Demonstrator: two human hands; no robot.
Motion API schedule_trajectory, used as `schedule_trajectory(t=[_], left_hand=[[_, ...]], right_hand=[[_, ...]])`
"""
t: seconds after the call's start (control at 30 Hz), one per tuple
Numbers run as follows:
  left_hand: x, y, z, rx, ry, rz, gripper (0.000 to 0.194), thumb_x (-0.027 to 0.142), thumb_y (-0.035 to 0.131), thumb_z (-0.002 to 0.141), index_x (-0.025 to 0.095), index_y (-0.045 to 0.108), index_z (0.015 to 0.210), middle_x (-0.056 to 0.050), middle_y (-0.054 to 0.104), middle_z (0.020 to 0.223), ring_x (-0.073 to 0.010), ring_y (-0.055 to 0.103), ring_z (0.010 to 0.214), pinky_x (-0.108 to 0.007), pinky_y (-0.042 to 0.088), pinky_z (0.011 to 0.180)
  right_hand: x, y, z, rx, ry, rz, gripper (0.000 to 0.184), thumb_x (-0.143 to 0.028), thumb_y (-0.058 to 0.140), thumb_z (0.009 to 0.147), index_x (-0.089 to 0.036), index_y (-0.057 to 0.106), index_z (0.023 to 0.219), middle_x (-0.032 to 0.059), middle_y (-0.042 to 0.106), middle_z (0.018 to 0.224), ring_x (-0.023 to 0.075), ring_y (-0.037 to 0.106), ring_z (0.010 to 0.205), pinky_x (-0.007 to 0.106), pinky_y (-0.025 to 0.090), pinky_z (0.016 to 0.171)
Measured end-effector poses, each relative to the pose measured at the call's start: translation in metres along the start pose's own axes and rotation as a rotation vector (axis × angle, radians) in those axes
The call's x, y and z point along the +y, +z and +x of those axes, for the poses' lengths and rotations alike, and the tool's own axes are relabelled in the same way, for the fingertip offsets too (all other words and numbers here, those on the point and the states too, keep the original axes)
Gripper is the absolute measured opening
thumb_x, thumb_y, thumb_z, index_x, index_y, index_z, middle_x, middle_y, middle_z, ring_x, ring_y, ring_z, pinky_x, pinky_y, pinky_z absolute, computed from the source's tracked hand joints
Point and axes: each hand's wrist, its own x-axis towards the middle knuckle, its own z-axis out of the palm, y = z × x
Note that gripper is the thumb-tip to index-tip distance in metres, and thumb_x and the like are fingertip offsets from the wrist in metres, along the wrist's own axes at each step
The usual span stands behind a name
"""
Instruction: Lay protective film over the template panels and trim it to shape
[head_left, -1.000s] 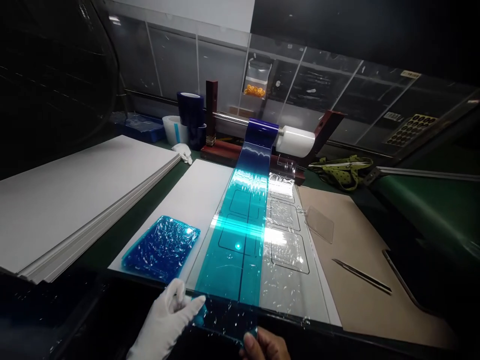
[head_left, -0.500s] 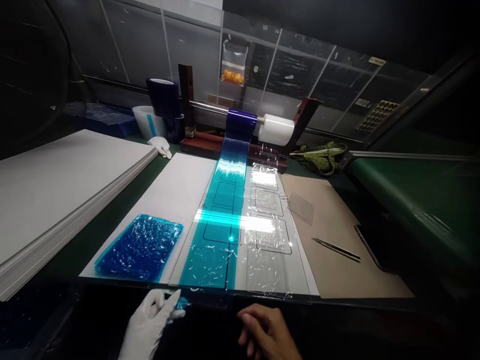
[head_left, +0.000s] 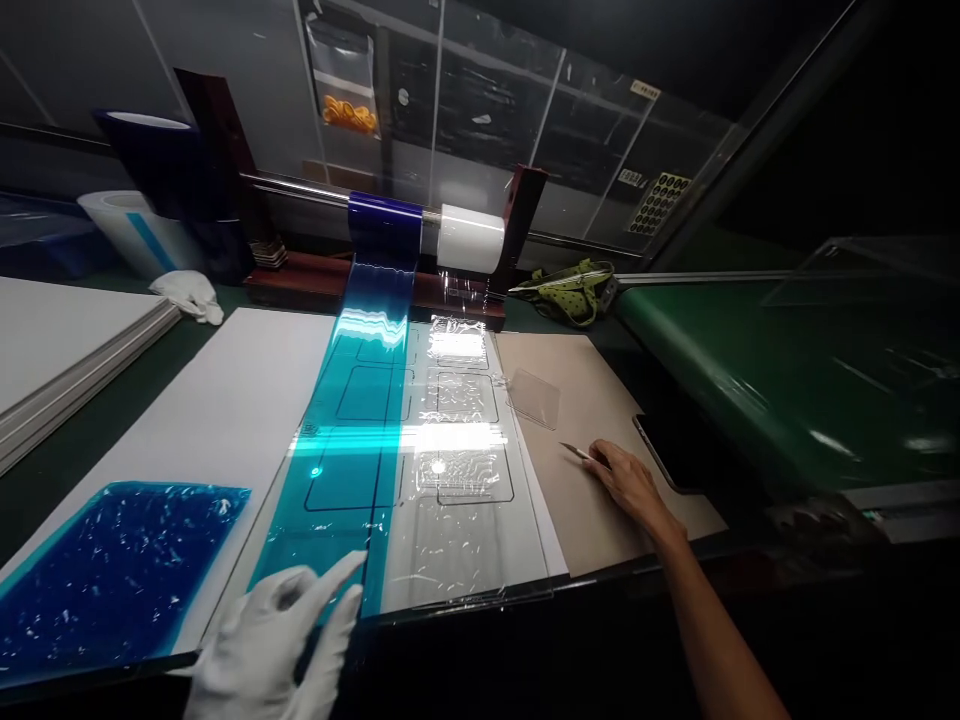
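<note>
My left hand [head_left: 277, 640], in a white glove, is at the front end of the blue film strip [head_left: 330, 540], index finger stretched forward and fingers apart. That strip runs down from a dark blue roll [head_left: 384, 228] over a sheet with black rounded outlines. Beside it a clear film strip [head_left: 454, 540] comes from a white roll [head_left: 471, 238]. Bare, my right hand [head_left: 622, 480] lies on the brown board [head_left: 585, 540] with its fingers closed round slim pointed tweezers [head_left: 574, 450]; only the tip end shows. A small clear plate [head_left: 534, 397] lies just beyond.
A stack of blue film pieces [head_left: 127, 570] lies on white paper [head_left: 255, 390] at left. Further left are thick white sheets [head_left: 67, 350] and a crumpled white glove [head_left: 191, 295]. A dark phone [head_left: 671, 450] sits right of my hand, near a green surface [head_left: 735, 380].
My right hand has moved from the front edge to the tweezers on the brown board and closed on them. My left hand's fingers have spread over the blue strip's end. The view has swung right.
</note>
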Motion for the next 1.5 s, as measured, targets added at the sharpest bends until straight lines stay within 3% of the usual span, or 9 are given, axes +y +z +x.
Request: schedule_trajectory(t=[0.1,0.23,0.43,0.63,0.8,1.0,1.27,1.4,1.5], left_hand=[[0.013,0.029,0.016,0.012,0.206,0.347,0.03,0.049,0.061,0.078,0.025,0.069,0.093,-0.008,0.057,0.086,-0.0265,0.049,0.082,-0.039,0.034,0.076],[0.004,0.054,0.029,-0.004,0.206,0.57,0.026,0.036,0.047,0.085,0.023,0.069,0.092,-0.01,0.061,0.095,-0.0297,0.051,0.095,-0.045,0.035,0.086],[0.006,0.058,0.035,-0.084,0.219,0.748,0.032,0.037,0.042,0.09,0.028,0.069,0.104,-0.01,0.061,0.106,-0.0276,0.05,0.098,-0.043,0.037,0.085],[0.01,0.059,0.032,-0.114,0.214,0.822,0.034,0.034,0.039,0.091,0.027,0.066,0.111,-0.011,0.061,0.105,-0.0265,0.052,0.093,-0.041,0.039,0.08],[-0.001,0.061,0.031,-0.078,0.167,0.751,0.043,0.042,0.038,0.091,0.013,0.066,0.107,-0.016,0.061,0.106,-0.0302,0.051,0.098,-0.044,0.04,0.085],[0.003,0.055,0.034,-0.075,0.322,0.828,0.033,0.036,0.041,0.091,0.028,0.069,0.106,-0.011,0.062,0.105,-0.0296,0.053,0.093,-0.044,0.04,0.079],[0.012,0.048,0.03,-0.066,0.323,0.78,0.032,0.044,0.049,0.087,0.022,0.068,0.1,-0.011,0.059,0.096,-0.0254,0.051,0.085,-0.038,0.042,0.07],[0.02,0.042,0.021,-0.071,0.419,0.857,0.033,0.049,0.055,0.083,0.027,0.066,0.105,-0.011,0.057,0.103,-0.0264,0.053,0.09,-0.032,0.041,0.064],[0.02,0.045,0.01,-0.049,0.523,1.018,0.046,0.063,0.06,0.074,0.022,0.067,0.093,-0.012,0.056,0.094,-0.0247,0.054,0.078,-0.027,0.037,0.055]], right_hand=[[-0.025,-0.003,-0.009,0.005,-0.083,0.091,0.022,-0.036,0.043,0.095,-0.024,0.062,0.097,0.0052,0.069,0.091,0.0212,0.065,0.08,0.031,0.047,0.069],[-0.087,-0.001,-0.019,-0.033,-0.314,0.072,0.024,-0.029,0.042,0.098,-0.024,0.065,0.102,0.0033,0.067,0.098,0.0143,0.061,0.072,0.025,0.04,0.058],[-0.162,0.026,-0.002,-0.083,-0.629,-0.1,0.031,-0.006,0.048,0.092,-0.028,0.064,0.105,-0.0023,0.068,0.093,0.0131,0.057,0.076,0.026,0.024,0.052],[-0.194,0.046,0.017,-0.205,-0.773,-0.197,0.026,-0.013,0.043,0.096,-0.024,0.065,0.102,-0.0004,0.068,0.096,0.0145,0.056,0.08,0.028,0.021,0.051],[-0.183,0.041,0.015,-0.221,-0.741,-0.193,0.025,-0.01,0.046,0.095,-0.025,0.065,0.101,-0.0016,0.067,0.095,0.0137,0.055,0.079,0.028,0.021,0.052],[-0.138,0.019,0.003,-0.206,-0.612,-0.201,0.025,-0.006,0.051,0.091,-0.026,0.065,0.098,-0.0029,0.067,0.091,0.012,0.055,0.076,0.027,0.021,0.052],[-0.087,-0.025,-0.022,-0.283,-0.378,-0.435,0.037,0.003,0.04,0.087,-0.023,0.067,0.088,0.0009,0.065,0.082,0.0153,0.057,0.068,0.027,0.021,0.048],[-0.071,-0.033,-0.047,-0.432,-0.2,-0.135,0.021,-0.021,0.049,0.092,-0.027,0.059,0.11,0.0014,0.066,0.092,0.0181,0.061,0.079,0.029,0.041,0.067],[-0.075,-0.031,-0.065,-0.583,-0.091,0.049,0.013,-0.029,0.051,0.091,-0.026,0.058,0.102,0.0015,0.065,0.092,0.0202,0.06,0.088,0.033,0.044,0.077]])
